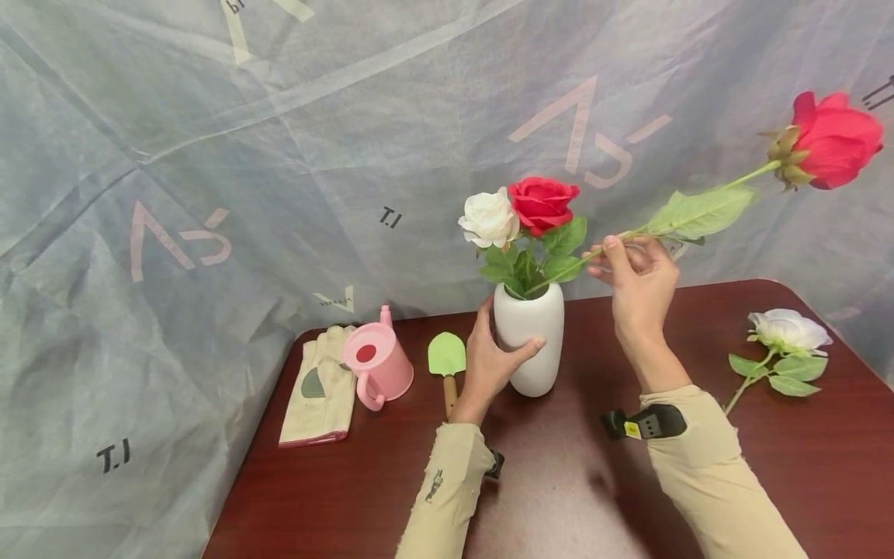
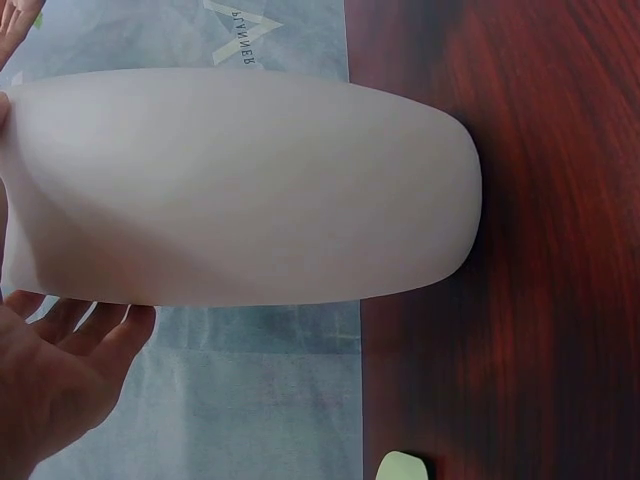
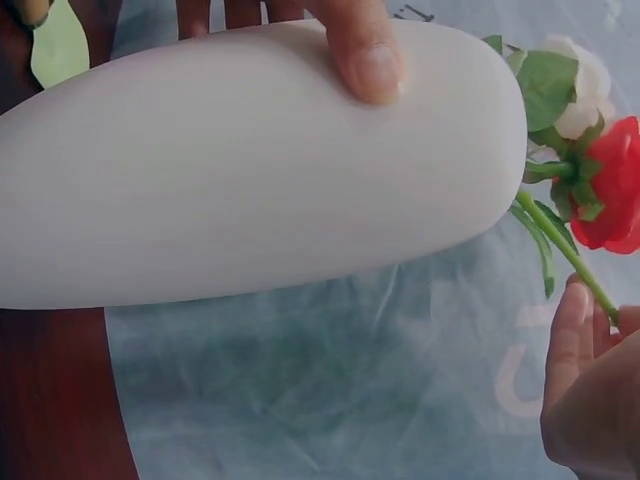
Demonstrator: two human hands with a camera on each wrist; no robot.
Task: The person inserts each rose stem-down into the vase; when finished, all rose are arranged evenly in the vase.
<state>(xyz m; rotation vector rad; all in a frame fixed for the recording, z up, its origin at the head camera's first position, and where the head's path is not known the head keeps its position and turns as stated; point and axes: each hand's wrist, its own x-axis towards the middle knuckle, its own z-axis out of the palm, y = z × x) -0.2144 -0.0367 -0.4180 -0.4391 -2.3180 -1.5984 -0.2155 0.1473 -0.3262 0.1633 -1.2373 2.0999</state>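
Observation:
A white vase (image 1: 528,341) stands upright on the table, gripped from its left side by my left hand (image 1: 492,353), thumb across the front and fingers behind. In the vase are a white rose (image 1: 489,219) and a red rose (image 1: 543,205) with green leaves. My right hand (image 1: 644,279), right of the vase, pinches the green stem of a second red rose (image 1: 838,144). That stem slants down to the left, its lower end at the vase mouth, its bloom high at the right. In the right wrist view the stem (image 3: 570,255) reaches the vase rim between the fingers.
Left of the vase lie a green-bladed trowel (image 1: 447,355), a pink watering can (image 1: 380,363) and folded cream gloves (image 1: 321,388). Another white rose (image 1: 789,334) lies on the table (image 1: 838,466) at the right. A grey sheet (image 1: 314,155) hangs behind the table.

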